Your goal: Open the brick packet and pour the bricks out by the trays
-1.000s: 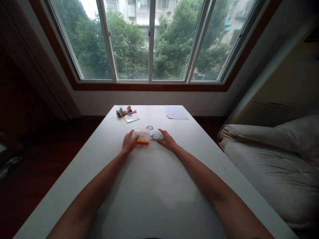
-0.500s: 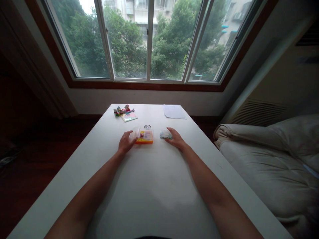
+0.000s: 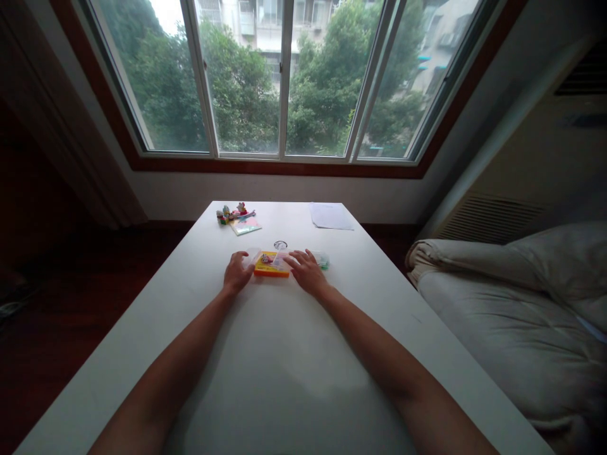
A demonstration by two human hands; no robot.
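A flat yellow and orange box point(image 3: 268, 264) with translucent plastic flaps lies on the white table point(image 3: 294, 354) between my hands. My left hand point(image 3: 237, 273) is curled at its left end, thumb against the box and fingers at a clear plastic flap point(image 3: 252, 255). At the right end, my right hand point(image 3: 306, 272) reaches over with its fingers apart, near or touching a translucent flap point(image 3: 281, 256); contact is hard to make out. Just behind that hand lies a small clear and greenish packet point(image 3: 323, 260), partly hidden by it.
Beyond the box lies a dark ring-shaped band point(image 3: 280, 244). Small colourful figurines point(image 3: 231, 213) and a pale card point(image 3: 246, 225) are at the far left. Sheets of paper point(image 3: 331, 216) lie at the far right. A beige sofa point(image 3: 502, 316) stands right of the table.
My right hand has left the greenish packet and moved left to the box's right end. The box and my left hand have shifted slightly left.
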